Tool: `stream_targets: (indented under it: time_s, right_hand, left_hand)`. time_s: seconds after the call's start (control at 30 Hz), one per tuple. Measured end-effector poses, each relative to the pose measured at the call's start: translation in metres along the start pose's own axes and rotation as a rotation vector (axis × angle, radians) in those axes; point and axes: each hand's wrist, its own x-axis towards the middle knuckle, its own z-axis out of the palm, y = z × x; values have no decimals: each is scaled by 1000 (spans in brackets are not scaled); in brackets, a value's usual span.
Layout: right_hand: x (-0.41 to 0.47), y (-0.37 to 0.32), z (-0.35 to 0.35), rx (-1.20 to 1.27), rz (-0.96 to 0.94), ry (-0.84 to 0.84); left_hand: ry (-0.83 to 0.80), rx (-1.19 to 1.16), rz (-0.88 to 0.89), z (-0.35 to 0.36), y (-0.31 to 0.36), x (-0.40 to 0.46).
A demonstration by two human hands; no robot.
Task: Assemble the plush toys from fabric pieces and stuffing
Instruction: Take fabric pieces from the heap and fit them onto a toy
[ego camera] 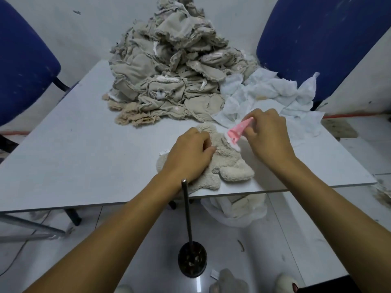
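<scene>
Nearest, on the floor just below the table's (63, 166) front edge, a dark metal rod (187, 210) stands upright in a round black base (192, 259). Right of it, under the table edge, sits a white bag (234, 210) w/ cream plush inside. On the table near the front edge lies a flat, unstuffed cream plush toy (230, 161). Left hand (190, 155) rests on its body, fingers curled, pressing it down. Right hand (268, 132) pinches a pink pointed hat (239, 130) at the toy's head. Behind the toy: thin white fabric sheets (264, 96), then a tall pile of beige fabric pieces (169, 66). Blue chairs (317, 39) flank the table's far side.
</scene>
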Motion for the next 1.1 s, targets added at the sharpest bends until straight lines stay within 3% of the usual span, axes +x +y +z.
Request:
stream_targets:
  time_s: [0.1,0.2,0.27,0.33,0.43,0.57,0.73,0.87,0.97,1.1]
  right_hand:
    - [-2,-5,0,203,42,62]
    - [-5,-18,-1,620,182,161]
    - [-3,-28,-6,961,373,183]
    - [-5,-34,-8,1114,415,145]
    - [-13,-39,-2,902,222,19]
    - [-31,-45,16,508,-23,54]
    - [-57,-49,37,573,54,81]
    - [-62,-48,42,484,-69,128]
    - [-65,-50,43,387,-153,145]
    - [-63,-53,42,403,-94,157]
  left_hand:
    - [38,-30,87,-5,-1,-2]
    - [122,8,174,-13,-6,-3]
    - [84,63,157,-17,-10,-5]
    - [-3,76,89,-17,-13,-5]
    - [-3,132,91,-14,-14,-3]
    - [51,78,25,-10,-11,1]
    - [-18,-384,-244,-17,-11,4]
    - [-54,-779,-403,-22,-10,3]
    - [-80,-879,-417,-24,-10,2]
    - [-76,-860,-386,-22,-8,-1]
